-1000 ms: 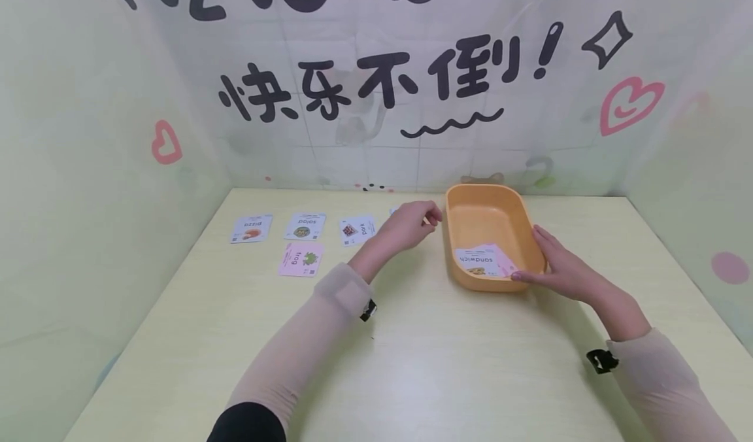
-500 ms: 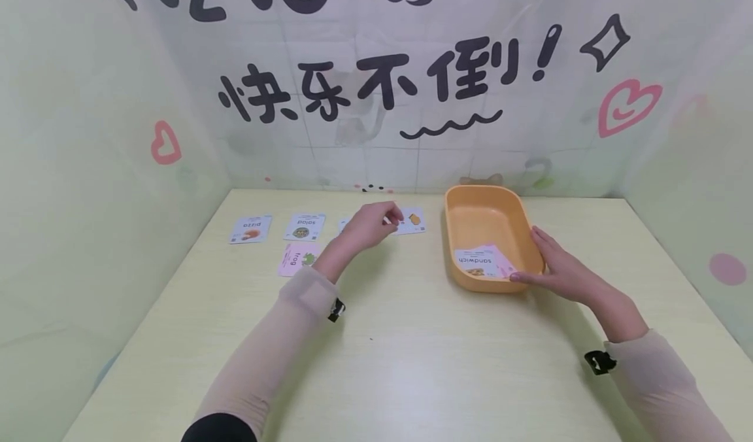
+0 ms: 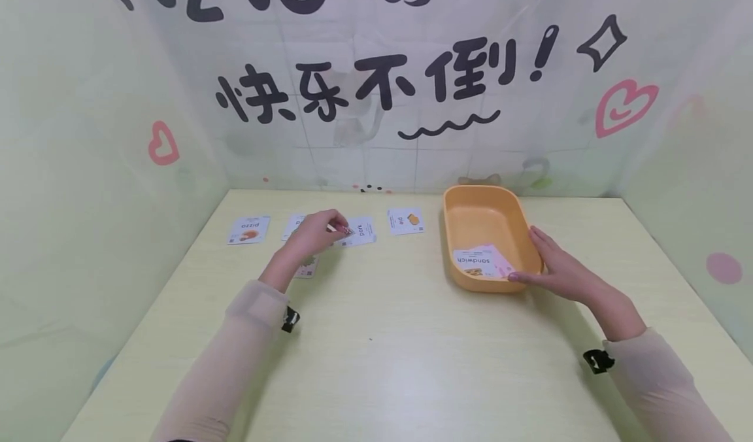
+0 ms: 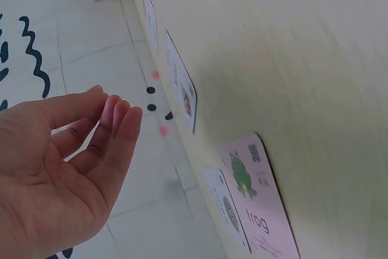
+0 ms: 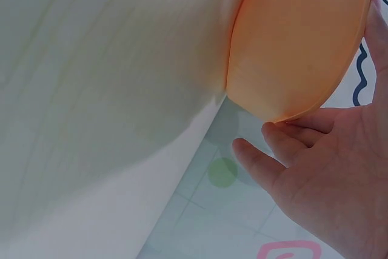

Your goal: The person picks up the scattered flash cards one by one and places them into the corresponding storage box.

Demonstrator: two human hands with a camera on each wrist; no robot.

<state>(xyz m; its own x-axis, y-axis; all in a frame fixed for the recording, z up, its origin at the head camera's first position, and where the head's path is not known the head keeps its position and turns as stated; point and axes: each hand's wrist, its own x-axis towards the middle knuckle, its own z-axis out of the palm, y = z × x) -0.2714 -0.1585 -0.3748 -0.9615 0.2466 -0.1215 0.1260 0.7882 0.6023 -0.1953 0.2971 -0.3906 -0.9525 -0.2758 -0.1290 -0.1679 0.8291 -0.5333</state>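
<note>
My left hand (image 3: 316, 234) is over the card row at the back left, partly covering the salad card (image 3: 292, 223) and the frog card (image 4: 257, 195). Its fingers are loosely bent, fingertips close to the thumb, and I see nothing between them. Just right of the fingertips lies the pork card (image 3: 361, 231). At the right my right hand (image 3: 561, 272) holds the near right corner of an orange plastic basket (image 3: 449, 246), thumb at the near rim and fingers along the outer side. Inside the basket lie a sandwich card (image 3: 475, 261) and pink cards (image 3: 501, 263).
A pizza card (image 3: 250, 230) lies at the left end of the row, and a pie card (image 3: 406, 221) between the pork card and the basket. A cloth with black writing (image 3: 376, 82) hangs behind the table (image 3: 400, 363).
My left hand has moved left from beside the basket, past the pie card and the pork card, uncovering both. My right hand and the basket have stayed in place.
</note>
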